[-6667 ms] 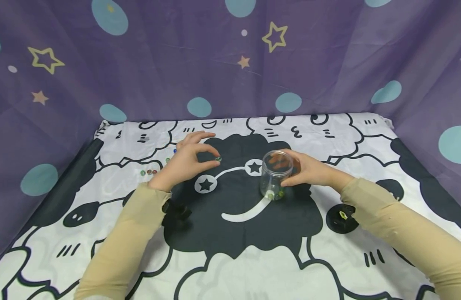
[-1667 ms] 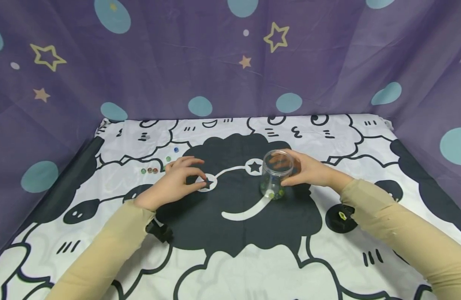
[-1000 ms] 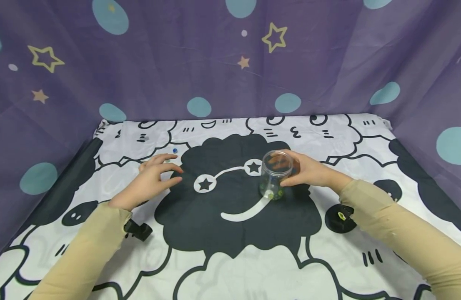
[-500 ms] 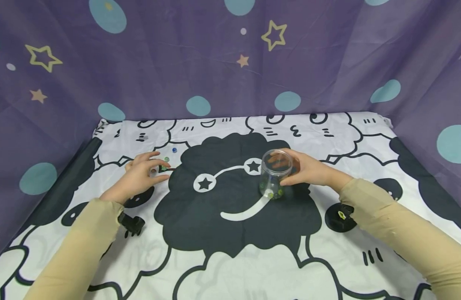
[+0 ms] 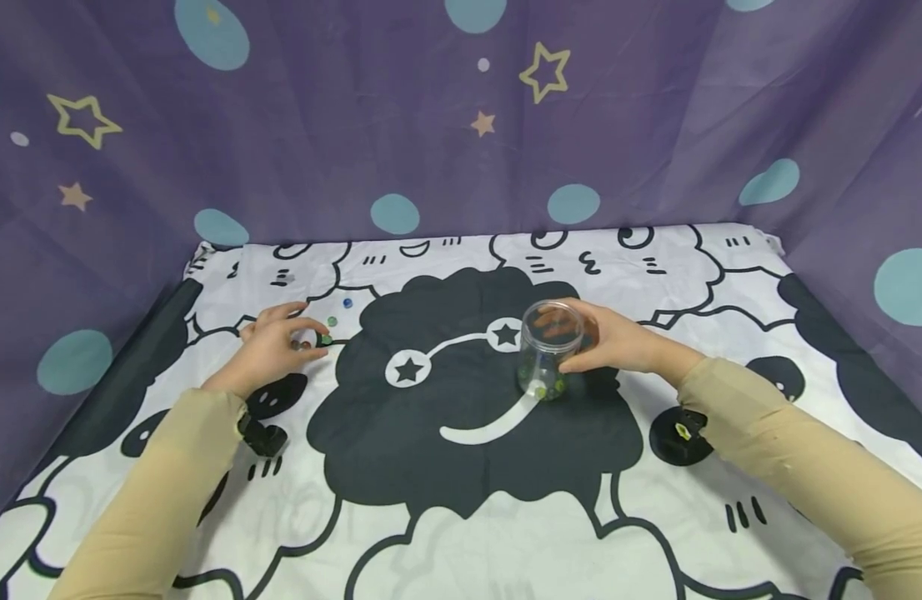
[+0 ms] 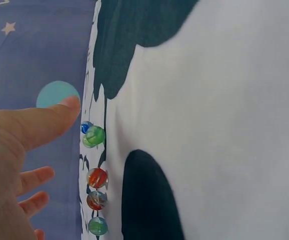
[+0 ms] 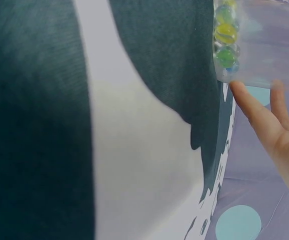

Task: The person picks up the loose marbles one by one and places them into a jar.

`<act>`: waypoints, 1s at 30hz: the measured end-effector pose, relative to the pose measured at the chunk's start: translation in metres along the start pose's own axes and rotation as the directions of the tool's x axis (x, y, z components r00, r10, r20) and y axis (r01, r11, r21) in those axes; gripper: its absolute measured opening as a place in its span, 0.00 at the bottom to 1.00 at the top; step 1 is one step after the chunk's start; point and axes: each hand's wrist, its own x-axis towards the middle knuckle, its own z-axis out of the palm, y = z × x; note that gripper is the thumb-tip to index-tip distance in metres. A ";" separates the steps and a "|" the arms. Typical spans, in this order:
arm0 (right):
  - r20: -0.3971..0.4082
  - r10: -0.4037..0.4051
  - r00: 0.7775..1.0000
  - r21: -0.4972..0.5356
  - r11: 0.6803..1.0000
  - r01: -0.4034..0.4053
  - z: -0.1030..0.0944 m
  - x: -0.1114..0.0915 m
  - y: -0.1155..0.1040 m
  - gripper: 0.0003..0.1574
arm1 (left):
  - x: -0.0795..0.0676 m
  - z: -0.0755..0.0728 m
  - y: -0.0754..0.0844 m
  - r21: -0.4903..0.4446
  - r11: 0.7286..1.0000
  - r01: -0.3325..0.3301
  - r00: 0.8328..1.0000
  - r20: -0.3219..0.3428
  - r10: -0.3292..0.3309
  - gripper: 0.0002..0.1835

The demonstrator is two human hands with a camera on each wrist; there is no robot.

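My right hand [image 5: 607, 337] grips a clear, open-topped plastic jar [image 5: 542, 354] upright on the cloth. Green and yellow marbles [image 7: 226, 33] lie at the bottom of the jar, seen through its wall in the right wrist view. My left hand [image 5: 266, 352] hovers at the left among loose marbles, thumb and index finger spread apart. A green marble [image 5: 324, 340] shows right by those two fingertips. Beyond are another green marble [image 5: 332, 322] and a blue marble [image 5: 348, 303]. The left wrist view shows a red marble [image 6: 97, 177], a red-grey marble [image 6: 97, 200] and a green one below them.
A white cloth [image 5: 566, 542] printed with black-and-white cartoon sheep covers the table. Behind it and at both sides hangs a purple curtain [image 5: 318, 125] with stars and blue dots. Small black wrist cameras [image 5: 263, 435] sit under the sleeves.
Several seconds ago my left hand pinched a green marble near the jar. It has since moved left, without the marble, and opened over the loose marbles. The right hand and jar stay in place.
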 end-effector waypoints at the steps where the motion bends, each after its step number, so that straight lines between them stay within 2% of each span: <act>1: 0.000 0.001 1.000 0.001 1.000 -0.001 0.000 0.000 0.000 0.48 | 0.001 0.001 -0.001 0.003 1.000 0.003 1.000 0.004 -0.003 0.14; 17: 0.012 -0.005 1.000 -0.014 1.000 0.006 0.000 0.001 -0.001 0.48 | 0.015 0.006 -0.010 0.034 0.999 0.028 0.999 0.018 -0.028 0.14; 30: 0.012 -0.001 1.000 -0.014 1.000 0.002 -0.001 0.001 -0.001 0.49 | 0.023 0.010 -0.013 0.058 0.996 0.072 0.995 0.063 -0.076 0.14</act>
